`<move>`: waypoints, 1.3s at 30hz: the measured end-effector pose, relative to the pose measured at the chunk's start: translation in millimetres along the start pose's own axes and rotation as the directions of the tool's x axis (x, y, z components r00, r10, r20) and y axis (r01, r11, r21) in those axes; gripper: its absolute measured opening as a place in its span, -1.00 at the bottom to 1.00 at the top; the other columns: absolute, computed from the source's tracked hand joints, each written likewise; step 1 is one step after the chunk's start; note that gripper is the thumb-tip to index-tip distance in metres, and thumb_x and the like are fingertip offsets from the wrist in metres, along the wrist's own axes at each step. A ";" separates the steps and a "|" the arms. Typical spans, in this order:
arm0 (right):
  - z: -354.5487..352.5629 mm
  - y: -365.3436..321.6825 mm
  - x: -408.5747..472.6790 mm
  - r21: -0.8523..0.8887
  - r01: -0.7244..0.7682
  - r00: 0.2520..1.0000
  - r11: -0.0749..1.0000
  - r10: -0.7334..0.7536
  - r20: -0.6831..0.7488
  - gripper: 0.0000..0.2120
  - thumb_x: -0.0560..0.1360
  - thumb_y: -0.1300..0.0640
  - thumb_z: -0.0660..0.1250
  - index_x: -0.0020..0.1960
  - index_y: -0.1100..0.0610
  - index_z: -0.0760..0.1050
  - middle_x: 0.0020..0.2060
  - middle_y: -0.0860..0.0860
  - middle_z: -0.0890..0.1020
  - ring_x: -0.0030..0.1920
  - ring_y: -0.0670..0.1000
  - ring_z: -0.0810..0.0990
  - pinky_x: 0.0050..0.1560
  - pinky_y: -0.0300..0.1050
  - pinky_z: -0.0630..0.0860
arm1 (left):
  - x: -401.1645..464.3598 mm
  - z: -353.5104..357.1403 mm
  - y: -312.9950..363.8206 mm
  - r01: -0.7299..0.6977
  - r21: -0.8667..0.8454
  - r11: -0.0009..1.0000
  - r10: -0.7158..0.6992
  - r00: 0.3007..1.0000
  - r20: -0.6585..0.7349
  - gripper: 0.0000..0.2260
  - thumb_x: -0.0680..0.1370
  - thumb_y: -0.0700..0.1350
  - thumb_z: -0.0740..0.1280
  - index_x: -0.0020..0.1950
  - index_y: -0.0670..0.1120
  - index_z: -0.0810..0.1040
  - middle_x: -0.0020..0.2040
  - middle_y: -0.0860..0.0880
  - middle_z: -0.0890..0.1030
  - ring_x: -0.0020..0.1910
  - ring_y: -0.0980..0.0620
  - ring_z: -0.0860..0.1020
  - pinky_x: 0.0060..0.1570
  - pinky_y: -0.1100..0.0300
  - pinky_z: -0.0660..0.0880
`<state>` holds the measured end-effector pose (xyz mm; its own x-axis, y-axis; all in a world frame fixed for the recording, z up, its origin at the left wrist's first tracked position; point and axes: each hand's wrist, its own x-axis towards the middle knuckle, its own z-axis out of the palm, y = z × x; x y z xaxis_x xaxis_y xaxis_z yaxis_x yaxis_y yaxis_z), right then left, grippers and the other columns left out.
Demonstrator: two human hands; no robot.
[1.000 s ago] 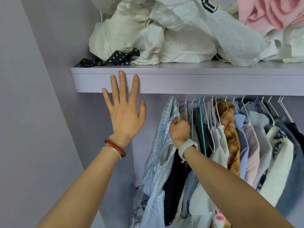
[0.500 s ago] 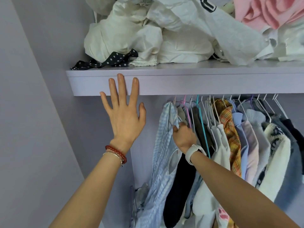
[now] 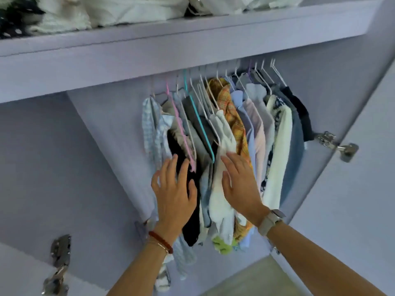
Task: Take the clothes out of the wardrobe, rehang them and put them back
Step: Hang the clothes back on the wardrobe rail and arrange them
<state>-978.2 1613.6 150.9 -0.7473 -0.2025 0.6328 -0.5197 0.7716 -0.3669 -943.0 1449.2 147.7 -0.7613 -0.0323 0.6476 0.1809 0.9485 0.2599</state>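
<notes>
Hanging clothes packed along the rail under the shelf, centre of frame. Left hand spread flat, fingers straight, against the black garment. Right hand likewise open, pressing the white garment. Nothing gripped.

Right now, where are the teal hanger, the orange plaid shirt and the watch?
teal hanger [image 3: 199, 122]: head view, on its sloping arm.
orange plaid shirt [image 3: 232, 112]: head view, on its shoulder fabric.
watch [image 3: 271, 221]: head view, on the pale strap at the wrist.
</notes>
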 end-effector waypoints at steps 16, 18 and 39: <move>-224.7 82.3 -420.6 -0.427 -0.883 0.312 0.195 0.923 -0.224 -0.69 0.53 0.16 0.14 0.25 0.15 0.44 0.24 0.07 0.49 0.31 0.10 0.35 0.31 0.00 0.20 | -202.6 109.9 268.7 -0.449 -0.501 0.740 0.669 0.414 0.617 -0.62 0.54 -0.12 0.21 0.36 -0.12 0.40 0.36 -0.10 0.41 0.36 -0.01 0.33 0.31 -0.02 0.16; -253.8 74.1 -475.6 -0.364 -0.929 0.172 0.060 0.943 -0.285 -0.68 0.54 0.16 0.12 0.27 0.14 0.42 0.26 0.05 0.47 0.32 0.08 0.33 0.32 0.00 0.20 | -232.2 103.5 321.2 -0.501 -0.562 0.658 0.744 0.316 0.588 -0.63 0.56 -0.10 0.18 0.37 -0.09 0.38 0.37 -0.06 0.39 0.37 0.03 0.31 0.33 0.00 0.14; -451.7 -44.8 -937.8 0.503 -0.583 -0.811 -0.637 0.430 -0.396 -0.65 0.54 0.29 0.05 0.30 0.34 0.31 0.22 0.29 0.45 0.24 0.22 0.39 0.18 -0.02 0.32 | -676.9 -7.0 665.6 -0.488 -0.864 -0.123 0.742 -0.623 0.246 -0.56 0.57 -0.02 0.11 0.45 0.04 0.17 0.48 -0.01 0.15 0.46 0.01 0.07 0.42 -0.07 0.02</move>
<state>-67.0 2041.3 -118.2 0.5471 0.7348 -0.4008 0.5590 -0.6772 -0.4785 -303.0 2100.2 -112.6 0.4552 0.8018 -0.3871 0.8874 -0.3728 0.2714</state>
